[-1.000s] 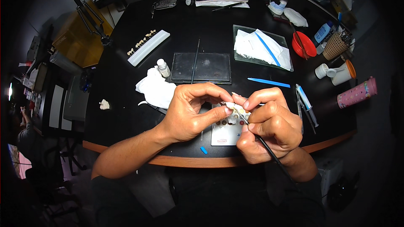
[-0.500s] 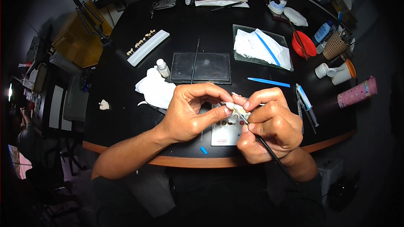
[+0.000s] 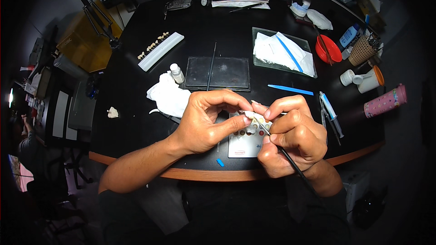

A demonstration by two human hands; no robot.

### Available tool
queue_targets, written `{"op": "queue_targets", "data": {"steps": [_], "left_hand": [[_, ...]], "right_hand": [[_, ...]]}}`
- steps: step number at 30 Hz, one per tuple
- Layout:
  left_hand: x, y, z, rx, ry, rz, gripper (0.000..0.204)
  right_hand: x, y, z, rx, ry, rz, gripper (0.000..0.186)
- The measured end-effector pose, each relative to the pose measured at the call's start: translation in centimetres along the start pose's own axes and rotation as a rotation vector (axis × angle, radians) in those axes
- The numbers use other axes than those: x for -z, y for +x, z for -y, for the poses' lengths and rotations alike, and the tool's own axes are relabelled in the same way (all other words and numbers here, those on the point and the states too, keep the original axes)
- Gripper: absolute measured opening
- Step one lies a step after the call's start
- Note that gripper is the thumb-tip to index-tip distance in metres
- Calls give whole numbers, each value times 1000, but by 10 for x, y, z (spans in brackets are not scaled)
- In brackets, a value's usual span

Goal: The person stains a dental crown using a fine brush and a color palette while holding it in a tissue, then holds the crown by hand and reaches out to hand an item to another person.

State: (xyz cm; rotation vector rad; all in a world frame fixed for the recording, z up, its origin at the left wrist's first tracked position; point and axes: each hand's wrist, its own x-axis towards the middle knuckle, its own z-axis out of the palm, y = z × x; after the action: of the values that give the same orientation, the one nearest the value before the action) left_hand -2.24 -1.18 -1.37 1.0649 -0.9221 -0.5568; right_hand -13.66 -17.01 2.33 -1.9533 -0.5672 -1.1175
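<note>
My left hand (image 3: 204,120) is closed in a pinch on a small off-white piece (image 3: 248,114), which looks like a dental piece; the fingertips cover much of it. My right hand (image 3: 297,136) grips a fine black-handled brush (image 3: 293,162). Its metal front part slants up toward the small piece, and whether the tip touches it I cannot tell. The right fingertips are close beside the left ones, with a tan bit showing at them. Just beneath both hands lies a white palette (image 3: 243,149) with rows of coloured round spots, partly hidden by my fingers.
Around the hands are a crumpled white cloth (image 3: 168,94), a small bottle (image 3: 176,73), a black slab (image 3: 218,73) with another brush (image 3: 212,66), a glass plate (image 3: 296,41) with tissue, a blue stick (image 3: 290,89), a syringe (image 3: 329,108), a red bowl (image 3: 330,51) and a pink bottle (image 3: 386,101).
Both hands keep almost the same pose. The right hand and brush have shifted very slightly to the right and down; the whole view has also moved a little.
</note>
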Motion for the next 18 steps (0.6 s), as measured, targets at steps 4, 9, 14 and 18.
{"op": "queue_targets", "data": {"steps": [4,9,14,18], "left_hand": [[-1,0,0,6,-3,1,18],[-1,0,-1,9,4,-9,17],[-1,0,-1,17,11,-7,16],[-1,0,-3,22,8,-8,16]], "right_hand": [[0,0,1,-7,4,1,15],[1,1,2,-11,3,9,15],[0,0,0,-5,2,5,14],[0,0,0,0,5,-10,14]]}}
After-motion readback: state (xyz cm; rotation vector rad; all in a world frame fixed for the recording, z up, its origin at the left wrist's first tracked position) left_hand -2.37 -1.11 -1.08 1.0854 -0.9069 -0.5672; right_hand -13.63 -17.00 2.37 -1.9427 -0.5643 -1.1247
